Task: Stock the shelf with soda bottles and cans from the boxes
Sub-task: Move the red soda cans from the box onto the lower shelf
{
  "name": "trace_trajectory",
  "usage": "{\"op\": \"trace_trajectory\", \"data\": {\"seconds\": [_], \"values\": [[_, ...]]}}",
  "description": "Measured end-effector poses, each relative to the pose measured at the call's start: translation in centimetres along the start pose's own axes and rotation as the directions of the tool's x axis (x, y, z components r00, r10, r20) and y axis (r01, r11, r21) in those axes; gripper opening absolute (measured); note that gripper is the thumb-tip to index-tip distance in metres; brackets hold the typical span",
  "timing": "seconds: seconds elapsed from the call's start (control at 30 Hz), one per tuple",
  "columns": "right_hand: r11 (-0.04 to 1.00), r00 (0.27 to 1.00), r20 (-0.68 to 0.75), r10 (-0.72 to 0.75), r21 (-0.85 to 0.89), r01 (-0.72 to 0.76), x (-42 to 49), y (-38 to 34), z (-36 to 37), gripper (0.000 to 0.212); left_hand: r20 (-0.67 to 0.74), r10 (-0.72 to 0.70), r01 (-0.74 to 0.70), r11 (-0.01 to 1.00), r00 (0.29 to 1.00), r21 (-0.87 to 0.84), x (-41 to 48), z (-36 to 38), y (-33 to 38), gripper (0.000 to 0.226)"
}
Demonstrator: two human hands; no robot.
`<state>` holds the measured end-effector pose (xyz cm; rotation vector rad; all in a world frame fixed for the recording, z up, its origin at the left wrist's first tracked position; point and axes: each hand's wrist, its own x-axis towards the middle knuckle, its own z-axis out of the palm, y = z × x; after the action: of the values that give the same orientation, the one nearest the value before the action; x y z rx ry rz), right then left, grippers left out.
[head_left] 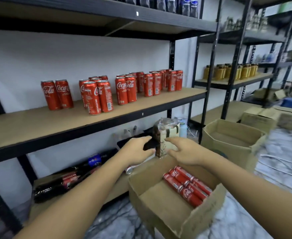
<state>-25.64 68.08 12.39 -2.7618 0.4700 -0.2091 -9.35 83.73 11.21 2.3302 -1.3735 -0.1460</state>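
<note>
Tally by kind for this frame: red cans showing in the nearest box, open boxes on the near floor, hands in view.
Red cans in the nearest box: 6 showing
Open boxes on the near floor: 2, the nearest box and the box behind it; farther ones too blurred
Hands: 2, left hand gripping a dark object, right hand
Total: 10
</note>
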Motion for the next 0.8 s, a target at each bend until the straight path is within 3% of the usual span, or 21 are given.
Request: {"op": "trace_trajectory", "data": {"seconds": [0.33,0.53,0.8], "values": [[0.970,0.960,0.138,0.243,-0.063,-0.236,-5.1,8.8,6.7,0.053,0.225,0.099,-0.102,0.995,0.969,0.003,3.7,11.4,2.8,0.059],[0.962,0.931,0.250,0.267,-0.010,-0.273,-2.4,14.0,10.8,0.052,0.356,0.072,-0.053,0.997,0.932,-0.063,9.7,19.4,0.2,0.031],[0.858,0.752,0.509,0.419,0.048,-0.511,6.9,23.9,19.0,0.064,0.524,0.018,-0.007,1.000,0.851,-0.022,18.8,30.3,-5.5,0.035]]}}
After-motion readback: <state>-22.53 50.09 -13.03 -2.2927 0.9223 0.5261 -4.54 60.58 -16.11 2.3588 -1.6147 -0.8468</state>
